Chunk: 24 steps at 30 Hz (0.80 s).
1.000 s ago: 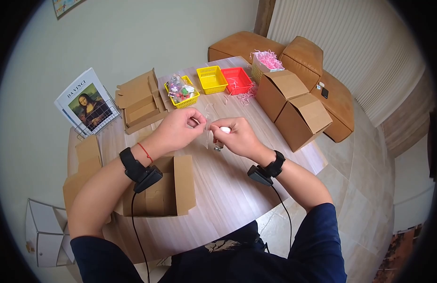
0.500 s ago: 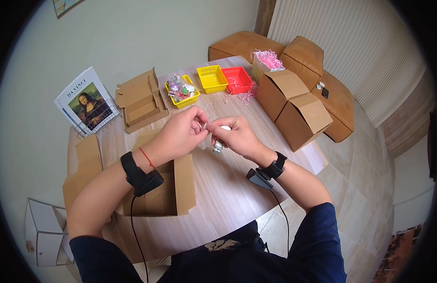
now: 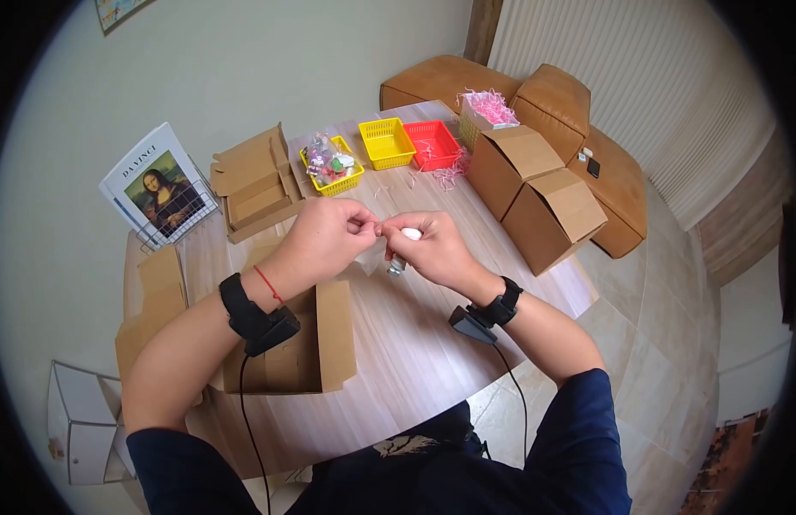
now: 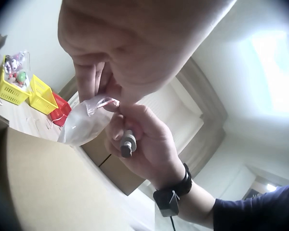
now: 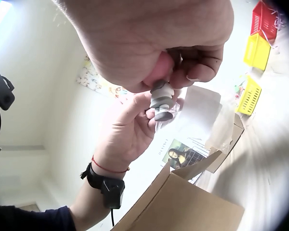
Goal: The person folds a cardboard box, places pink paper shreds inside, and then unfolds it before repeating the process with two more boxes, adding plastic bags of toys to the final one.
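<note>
Both hands meet above the table. My left hand (image 3: 329, 238) pinches the edge of a clear plastic bag (image 4: 86, 120), which hangs below the fingers in the left wrist view. My right hand (image 3: 432, 250) has its fingers curled round a small white and grey object (image 5: 162, 102); its rounded white end shows above the fist and a grey end below. The right thumb and fingertip also touch the bag's edge beside the left fingertips. What the bag holds, if anything, cannot be told.
An open cardboard box (image 3: 336, 335) lies below the left forearm. Behind stand a flat open box (image 3: 259, 204), a filled yellow basket (image 3: 342, 184), another yellow basket (image 3: 387, 159) and a red one (image 3: 432, 160). Tall boxes (image 3: 544, 227) stand right, a book (image 3: 162, 184) left.
The hands have come together, fingertips now touching at the bag. The object in my right hand has tilted slightly, and the bag now hangs lower between the hands.
</note>
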{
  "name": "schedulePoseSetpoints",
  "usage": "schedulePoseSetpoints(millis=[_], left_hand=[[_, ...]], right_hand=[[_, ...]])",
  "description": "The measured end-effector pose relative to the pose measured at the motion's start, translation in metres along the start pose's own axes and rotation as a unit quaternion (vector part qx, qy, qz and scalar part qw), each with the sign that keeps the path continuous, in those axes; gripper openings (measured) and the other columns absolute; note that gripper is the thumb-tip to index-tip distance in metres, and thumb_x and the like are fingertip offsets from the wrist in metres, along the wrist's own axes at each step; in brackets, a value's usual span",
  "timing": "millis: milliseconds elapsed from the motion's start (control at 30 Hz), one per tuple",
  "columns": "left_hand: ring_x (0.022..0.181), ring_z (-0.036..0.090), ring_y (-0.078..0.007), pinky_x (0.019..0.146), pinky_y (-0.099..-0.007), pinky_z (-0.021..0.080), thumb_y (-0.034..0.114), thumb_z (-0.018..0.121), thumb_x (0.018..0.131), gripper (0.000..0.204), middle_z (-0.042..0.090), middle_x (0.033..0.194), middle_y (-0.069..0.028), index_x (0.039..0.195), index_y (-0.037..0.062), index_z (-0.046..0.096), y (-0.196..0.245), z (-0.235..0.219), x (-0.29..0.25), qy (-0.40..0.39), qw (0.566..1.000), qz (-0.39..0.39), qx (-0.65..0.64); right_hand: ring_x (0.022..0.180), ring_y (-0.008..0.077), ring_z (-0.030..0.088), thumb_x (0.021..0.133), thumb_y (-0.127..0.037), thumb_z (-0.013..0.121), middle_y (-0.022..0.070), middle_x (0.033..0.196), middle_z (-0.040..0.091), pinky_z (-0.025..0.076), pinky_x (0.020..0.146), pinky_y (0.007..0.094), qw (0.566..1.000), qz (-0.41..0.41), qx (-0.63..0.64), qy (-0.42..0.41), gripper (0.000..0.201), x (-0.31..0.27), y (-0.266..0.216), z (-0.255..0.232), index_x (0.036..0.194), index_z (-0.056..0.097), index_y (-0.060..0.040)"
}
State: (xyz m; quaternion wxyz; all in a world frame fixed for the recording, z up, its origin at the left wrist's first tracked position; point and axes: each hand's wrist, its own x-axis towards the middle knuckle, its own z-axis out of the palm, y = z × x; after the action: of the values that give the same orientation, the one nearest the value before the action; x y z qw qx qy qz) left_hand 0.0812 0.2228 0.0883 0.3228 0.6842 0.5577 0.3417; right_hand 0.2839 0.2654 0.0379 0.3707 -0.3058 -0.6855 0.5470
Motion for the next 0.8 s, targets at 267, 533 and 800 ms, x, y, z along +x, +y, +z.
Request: schedulePoseSetpoints(millis=[267,533,800], left_hand=[[0.089,0.075,-0.0126,0.081,-0.0264,0.060,0.005,0.072,0.095,0.016,0.079,0.096,-0.0108,0.102,-0.0090,0.075,0.007,-0.009,0.005,-0.048,0.994,-0.061,-0.080],[0.082,0.074,-0.0103,0.075,-0.0262,0.058,0.009,0.073,0.095,0.015,0.078,0.089,-0.0092,0.099,-0.0052,0.076,0.026,-0.010,0.001,-0.034,0.991,-0.007,0.127],[0.081,0.073,-0.0097,0.073,-0.0264,0.058,0.013,0.072,0.097,0.017,0.076,0.087,-0.0065,0.100,-0.0040,0.074,0.009,-0.006,0.003,-0.037,0.998,-0.024,0.034]], right_hand=[[0.073,0.0062,0.065,0.100,-0.013,0.067,0.0027,0.083,0.075,0.055,0.066,0.0257,1.000,-0.013,-0.007,-0.007,0.020,-0.002,-0.007,-0.004,0.100,0.079,0.0031],[0.070,0.0069,0.067,0.101,-0.010,0.063,0.0030,0.079,0.072,0.055,0.063,0.0254,0.997,-0.031,-0.066,0.006,0.019,-0.004,-0.002,-0.005,0.100,0.077,0.0029],[0.067,0.0054,0.065,0.102,-0.020,0.071,0.0008,0.076,0.071,0.053,0.060,0.0250,0.998,0.055,-0.005,0.001,0.021,-0.006,-0.009,0.003,0.103,0.076,0.0009]])
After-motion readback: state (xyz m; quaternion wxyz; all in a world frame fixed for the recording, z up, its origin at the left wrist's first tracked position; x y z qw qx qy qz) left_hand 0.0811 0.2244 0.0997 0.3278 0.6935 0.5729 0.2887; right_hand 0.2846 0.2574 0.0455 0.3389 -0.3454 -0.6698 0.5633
